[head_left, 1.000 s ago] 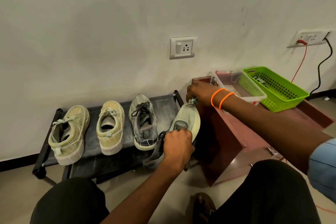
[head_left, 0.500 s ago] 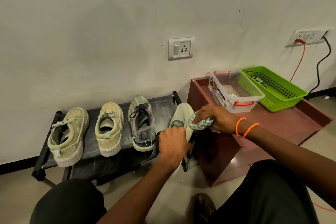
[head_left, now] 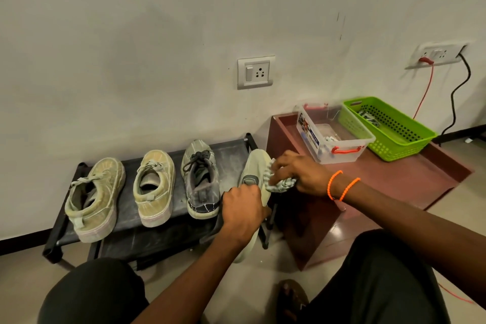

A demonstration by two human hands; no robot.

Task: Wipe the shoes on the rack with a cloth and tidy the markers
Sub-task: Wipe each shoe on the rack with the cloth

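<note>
there, markers (head_left: pixel 332 138) in clear tub (head_left: pixel 349 156); left hand (head_left: pixel 243 216) gripping shoe (head_left: pixel 254 169), right hand (head_left: pixel 299 173) clutching cloth (head_left: pixel 281 186)

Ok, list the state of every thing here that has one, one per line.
Left hand: grips the tilted shoe.
Right hand: holds the cloth against the sole.
Cloth: bunched, pressed on the shoe.
Tilted shoe: lifted on its side, sole showing.
Three other shoes: upright on the rack.
Rack: dusty top.
Clear box: open, no lid.
Green basket: open.
Right wall socket: two leads plugged in.
</note>
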